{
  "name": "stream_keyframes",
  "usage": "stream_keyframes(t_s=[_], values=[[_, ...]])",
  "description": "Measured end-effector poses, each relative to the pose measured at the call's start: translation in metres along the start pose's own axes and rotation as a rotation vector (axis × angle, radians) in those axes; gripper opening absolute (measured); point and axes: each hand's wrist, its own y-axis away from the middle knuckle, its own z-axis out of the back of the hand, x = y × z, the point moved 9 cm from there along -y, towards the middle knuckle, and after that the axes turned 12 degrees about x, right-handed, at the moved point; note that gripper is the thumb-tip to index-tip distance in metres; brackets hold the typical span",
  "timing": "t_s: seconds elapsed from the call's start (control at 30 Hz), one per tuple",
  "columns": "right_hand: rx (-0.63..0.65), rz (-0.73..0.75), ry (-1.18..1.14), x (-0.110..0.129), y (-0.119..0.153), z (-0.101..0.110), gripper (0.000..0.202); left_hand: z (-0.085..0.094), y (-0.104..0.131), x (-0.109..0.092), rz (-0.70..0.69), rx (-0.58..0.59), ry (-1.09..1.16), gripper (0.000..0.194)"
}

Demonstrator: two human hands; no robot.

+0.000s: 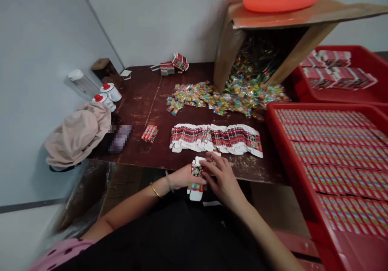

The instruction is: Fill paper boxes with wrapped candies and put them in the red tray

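A small printed candy box (196, 179), red with white end flaps sticking out, is held upright over the table's near edge. My left hand (182, 177) grips it from the left, with the thumb across its front. At its right side, the fingers of my right hand (222, 178) are bent and spread, touching near the upper flap; nothing else shows in them. Just beyond lie rows of flattened candy boxes (190, 137), overlapping one another. Farther back is a spread of small wrapped candies (194, 94). A few red boxes (149, 133) sit together to the left.
A cardboard carton (224, 47) on its side spills candies onto the dark table (142, 97). Red trays (273, 117) with packed boxes stand right. Left are lidded mugs (112, 92), a bottle (81, 83), a beige cloth (80, 133) and a blurred flat item (121, 138).
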Motion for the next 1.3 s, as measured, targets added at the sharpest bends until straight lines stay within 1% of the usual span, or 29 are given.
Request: stream_keyframes(t_s=[0.07, 0.13, 0.23, 0.27, 0.3, 0.33, 0.37, 0.43, 0.47, 0.5, 0.53, 0.57, 0.63, 0.67, 0.7, 0.77, 0.8, 0.83, 0.9, 0.97, 1.03, 1.1, 1.17, 1.23, 1.3], values=[[0.009, 0.008, -0.053, 0.000, -0.005, -0.001, 0.022, -0.006, 0.002, -0.001, -0.014, 0.024, -0.039, 0.038], [0.067, 0.003, -0.158, 0.001, -0.008, -0.006, 0.016, -0.012, 0.004, -0.002, -0.027, 0.047, -0.082, 0.045], [0.246, 0.004, -0.293, 0.004, -0.008, -0.016, 0.018, -0.015, 0.005, -0.002, -0.019, 0.043, -0.160, 0.055], [0.305, 0.000, -0.311, 0.005, -0.007, -0.018, 0.019, -0.015, 0.006, -0.003, -0.017, 0.031, -0.183, 0.053], [0.356, -0.004, -0.321, 0.005, -0.007, -0.018, 0.019, -0.017, 0.007, -0.003, -0.010, 0.044, -0.207, 0.048], [0.401, -0.008, -0.332, 0.005, -0.006, -0.018, 0.020, -0.021, 0.007, -0.003, 0.009, 0.099, -0.228, 0.043], [0.444, -0.004, -0.351, 0.005, -0.005, -0.016, 0.021, -0.028, 0.007, -0.001, 0.037, 0.185, -0.240, 0.039], [0.496, 0.020, -0.395, 0.007, -0.004, -0.013, 0.023, -0.043, 0.011, 0.004, 0.094, 0.380, -0.221, 0.038], [0.484, 0.027, -0.409, 0.007, -0.005, -0.011, 0.024, -0.047, 0.012, 0.007, 0.112, 0.445, -0.197, 0.042], [0.436, 0.022, -0.414, 0.005, -0.006, -0.008, 0.024, -0.046, 0.012, 0.009, 0.112, 0.454, -0.169, 0.046], [0.354, -0.001, -0.411, 0.001, -0.008, -0.006, 0.022, -0.039, 0.009, 0.010, 0.091, 0.393, -0.149, 0.050], [0.256, -0.039, -0.405, -0.005, -0.008, -0.005, 0.020, -0.028, 0.005, 0.011, 0.060, 0.287, -0.142, 0.051], [0.078, -0.138, -0.412, -0.017, -0.006, -0.010, 0.020, -0.002, 0.000, 0.014, -0.013, 0.021, -0.160, 0.052], [0.011, -0.184, -0.431, -0.023, -0.004, -0.015, 0.022, 0.009, 0.001, 0.016, -0.045, -0.100, -0.182, 0.052], [-0.041, -0.221, -0.456, -0.027, -0.002, -0.020, 0.024, 0.017, 0.002, 0.017, -0.069, -0.188, -0.215, 0.052], [-0.106, -0.265, -0.502, -0.033, 0.003, -0.030, 0.031, 0.024, 0.006, 0.013, -0.130, -0.288, -0.307, 0.048], [-0.126, -0.281, -0.516, -0.035, 0.006, -0.033, 0.034, 0.027, 0.010, 0.008, -0.182, -0.339, -0.350, 0.045], [-0.131, -0.293, -0.525, -0.036, 0.010, -0.037, 0.036, 0.029, 0.017, 0.001, -0.241, -0.395, -0.387, 0.044], [-0.115, -0.313, -0.540, -0.036, 0.017, -0.043, 0.038, 0.032, 0.033, -0.011, -0.354, -0.496, -0.431, 0.049], [-0.117, -0.325, -0.558, -0.036, 0.027, -0.049, 0.037, 0.032, 0.046, -0.015, -0.402, -0.531, -0.459, 0.052], [-0.149, -0.337, -0.581, -0.036, 0.037, -0.053, 0.033, 0.027, 0.052, -0.012, -0.392, -0.489, -0.513, 0.044], [-0.170, -0.343, -0.614, -0.037, 0.047, -0.059, 0.027, 0.022, 0.055, -0.005, -0.351, -0.437, -0.604, 0.035], [-0.168, -0.354, -0.652, -0.038, 0.054, -0.067, 0.023, 0.020, 0.057, 0.004, -0.290, -0.414, -0.682, 0.030], [-0.155, -0.375, -0.679, -0.041, 0.062, -0.076, 0.022, 0.022, 0.058, 0.013, -0.230, -0.409, -0.697, 0.028], [-0.133, -0.398, -0.717, -0.043, 0.069, -0.084, 0.023, 0.023, 0.059, 0.022, -0.173, -0.386, -0.653, 0.026]])
